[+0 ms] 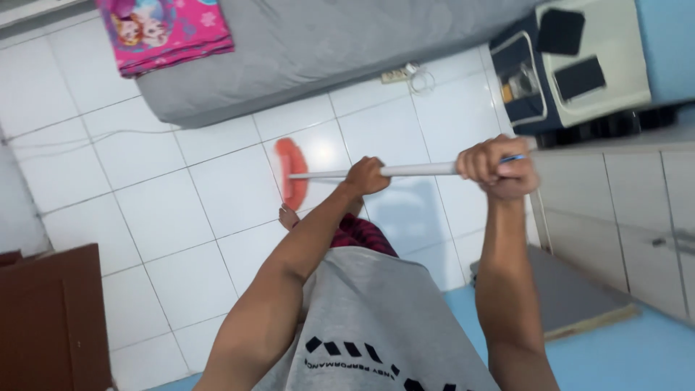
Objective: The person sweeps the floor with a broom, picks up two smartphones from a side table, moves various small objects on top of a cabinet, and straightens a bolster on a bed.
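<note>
Left hand [365, 176] and right hand [498, 166] both wrapped tight around the white broom handle [413, 171], right grip at its top end. Orange broom head [292, 172] rests on the white tiled floor [166, 210], near the grey mattress [318, 43] and just beyond a bare foot [287, 216].

Broom [340, 172] in my grip: long white handle lying almost level across the middle of the frame, with a bit of blue showing at its right end. The orange-red bristle head sits at its left end, center-left of the frame, down on the white tile floor. It looks slightly blurred. I hold the handle at mid-length and at the right end.
</note>
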